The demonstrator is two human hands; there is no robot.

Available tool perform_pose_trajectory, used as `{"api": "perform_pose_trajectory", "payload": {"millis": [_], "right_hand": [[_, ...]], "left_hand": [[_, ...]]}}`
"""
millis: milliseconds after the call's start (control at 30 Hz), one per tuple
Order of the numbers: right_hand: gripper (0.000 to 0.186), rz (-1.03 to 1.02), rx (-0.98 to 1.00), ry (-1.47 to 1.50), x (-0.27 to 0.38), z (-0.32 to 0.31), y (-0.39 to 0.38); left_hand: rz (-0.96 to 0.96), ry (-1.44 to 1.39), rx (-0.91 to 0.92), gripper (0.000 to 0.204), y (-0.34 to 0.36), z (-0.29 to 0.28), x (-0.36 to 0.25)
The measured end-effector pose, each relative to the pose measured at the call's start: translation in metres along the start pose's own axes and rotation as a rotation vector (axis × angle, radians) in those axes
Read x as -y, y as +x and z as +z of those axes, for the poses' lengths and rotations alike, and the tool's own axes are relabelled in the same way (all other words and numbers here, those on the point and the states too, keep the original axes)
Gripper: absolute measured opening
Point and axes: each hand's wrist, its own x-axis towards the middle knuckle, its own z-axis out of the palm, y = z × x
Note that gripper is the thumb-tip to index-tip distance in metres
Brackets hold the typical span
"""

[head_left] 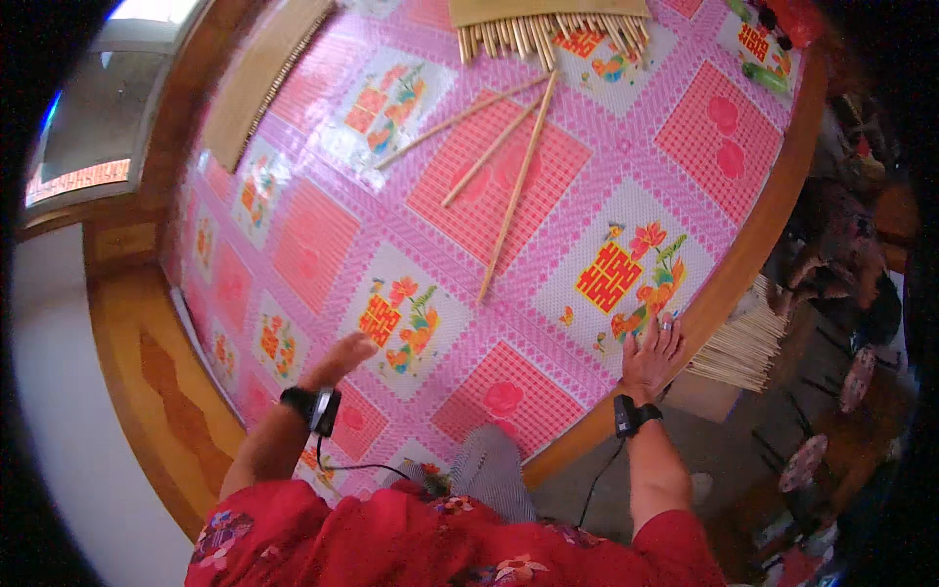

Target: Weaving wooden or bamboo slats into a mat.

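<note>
My left hand (342,357) is over the pink patterned plastic cover (308,249), fingers loosely extended and holding nothing. My right hand (650,357) rests on the cover beside its wooden edge (721,311) at right, fingers apart. Beyond my hands lie three loose wooden sticks, a long one (514,191), a middle one (481,160) and another (430,132) angled off to the left. At the top, a row of many short sticks (528,39) sticks out from a tan mat (548,8). A rolled or bordered tan mat (249,78) lies at upper left.
A window (88,117) and wood-trimmed wall (147,372) border the left. Below the right edge are a bundle of thin sticks (734,342), small round stools (802,460) and dark clutter. Small green objects (763,76) lie at top right. My striped-trousered leg (489,470) is at the bottom.
</note>
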Motion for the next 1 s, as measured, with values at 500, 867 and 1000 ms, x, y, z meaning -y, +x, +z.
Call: {"api": "perform_pose_trajectory", "payload": {"millis": [500, 867, 1000], "right_hand": [[0.055, -0.009, 0.275, 0.181, 0.007, -0.022, 0.009], [0.038, 0.61, 0.986, 1.093, 0.104, -0.15, -0.166], [0.043, 0.88, 1.09, 1.414, 0.161, -0.174, -0.234]], "left_hand": [[-0.279, -0.737, -0.352, 0.027, -0.276, -0.07, 0.103], [0.146, -0.965, 0.317, 0.028, -0.108, -0.183, 0.116], [0.244, -0.547, 0.039, 0.037, -0.141, -0.234, 0.004]]}}
